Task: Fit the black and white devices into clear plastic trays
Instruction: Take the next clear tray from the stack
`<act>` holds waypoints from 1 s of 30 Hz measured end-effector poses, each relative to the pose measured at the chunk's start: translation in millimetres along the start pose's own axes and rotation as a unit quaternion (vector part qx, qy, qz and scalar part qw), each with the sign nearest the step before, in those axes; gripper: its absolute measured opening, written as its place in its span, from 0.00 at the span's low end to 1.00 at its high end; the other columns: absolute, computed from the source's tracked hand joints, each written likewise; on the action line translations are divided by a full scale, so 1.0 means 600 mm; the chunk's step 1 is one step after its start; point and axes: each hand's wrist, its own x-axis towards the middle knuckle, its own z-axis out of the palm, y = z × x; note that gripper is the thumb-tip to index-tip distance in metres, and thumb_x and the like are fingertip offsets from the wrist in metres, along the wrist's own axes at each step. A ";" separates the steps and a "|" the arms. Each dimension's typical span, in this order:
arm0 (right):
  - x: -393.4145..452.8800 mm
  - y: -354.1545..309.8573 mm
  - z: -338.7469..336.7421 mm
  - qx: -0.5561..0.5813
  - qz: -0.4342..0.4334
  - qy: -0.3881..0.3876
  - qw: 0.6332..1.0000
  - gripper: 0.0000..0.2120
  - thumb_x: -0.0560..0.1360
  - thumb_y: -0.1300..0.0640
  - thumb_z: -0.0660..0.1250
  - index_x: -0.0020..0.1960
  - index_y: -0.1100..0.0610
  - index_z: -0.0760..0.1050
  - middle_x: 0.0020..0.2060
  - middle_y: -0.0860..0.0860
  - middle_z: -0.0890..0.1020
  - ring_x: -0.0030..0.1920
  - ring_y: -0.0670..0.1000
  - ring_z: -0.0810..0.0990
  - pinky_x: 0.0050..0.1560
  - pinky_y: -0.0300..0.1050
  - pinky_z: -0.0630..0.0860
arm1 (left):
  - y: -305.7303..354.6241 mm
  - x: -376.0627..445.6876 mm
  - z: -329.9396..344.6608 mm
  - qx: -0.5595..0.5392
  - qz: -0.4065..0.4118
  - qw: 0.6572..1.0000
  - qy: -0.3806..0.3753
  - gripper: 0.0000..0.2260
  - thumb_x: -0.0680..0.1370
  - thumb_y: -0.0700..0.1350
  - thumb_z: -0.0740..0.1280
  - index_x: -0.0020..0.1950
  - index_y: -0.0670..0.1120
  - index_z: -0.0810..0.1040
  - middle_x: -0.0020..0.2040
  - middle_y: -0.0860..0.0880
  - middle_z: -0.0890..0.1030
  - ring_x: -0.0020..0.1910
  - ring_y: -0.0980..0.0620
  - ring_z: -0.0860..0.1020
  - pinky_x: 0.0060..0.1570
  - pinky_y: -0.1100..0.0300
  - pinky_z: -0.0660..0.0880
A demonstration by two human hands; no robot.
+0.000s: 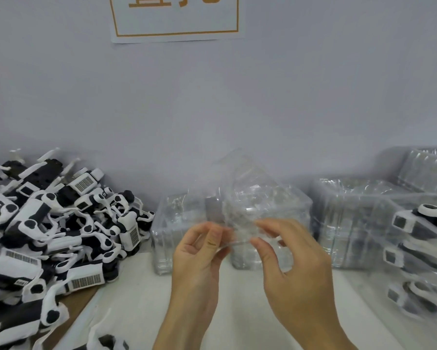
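A clear plastic tray point(247, 193) is held up in the middle of the head view, tilted and blurred. My left hand point(199, 256) pinches its near left edge between thumb and fingers. My right hand point(288, 263) pinches its near right edge. A big heap of black and white devices point(56, 223) lies at the left of the table. Filled trays with black and white devices point(419, 256) are stacked at the right edge.
Stacks of clear plastic trays point(187, 231) stand against the grey wall behind my hands, with more stacks point(359, 218) to the right. A white table surface point(141, 299) lies under my hands. A white sign with an orange frame point(177, 18) hangs on the wall.
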 end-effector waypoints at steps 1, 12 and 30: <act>0.005 -0.004 -0.005 0.013 0.011 -0.007 1.000 0.09 0.74 0.57 0.70 0.53 0.50 0.81 0.47 0.39 0.81 0.50 0.42 0.80 0.50 0.31 0.73 | 0.002 0.000 0.001 0.014 -0.002 1.000 -0.013 0.07 0.68 0.50 0.79 0.39 0.50 0.84 0.40 0.45 0.84 0.39 0.51 0.83 0.43 0.59 0.77; 0.049 -0.047 -0.047 0.291 0.261 0.139 0.910 0.04 0.80 0.55 0.66 0.53 0.52 0.72 0.46 0.47 0.87 0.45 0.48 0.87 0.41 0.36 0.81 | 0.023 -0.017 0.027 0.259 0.060 0.952 -0.153 0.35 0.60 0.63 0.80 0.63 0.70 0.69 0.61 0.60 0.79 0.62 0.57 0.78 0.60 0.52 0.76; 0.047 -0.003 -0.055 0.261 0.305 0.110 0.909 0.08 0.80 0.61 0.64 0.52 0.48 0.73 0.47 0.48 0.85 0.49 0.47 0.85 0.49 0.41 0.80 | 0.027 -0.003 0.005 0.236 0.149 0.960 0.037 0.31 0.74 0.52 0.71 0.73 0.65 0.60 0.55 0.64 0.80 0.50 0.59 0.82 0.42 0.68 0.79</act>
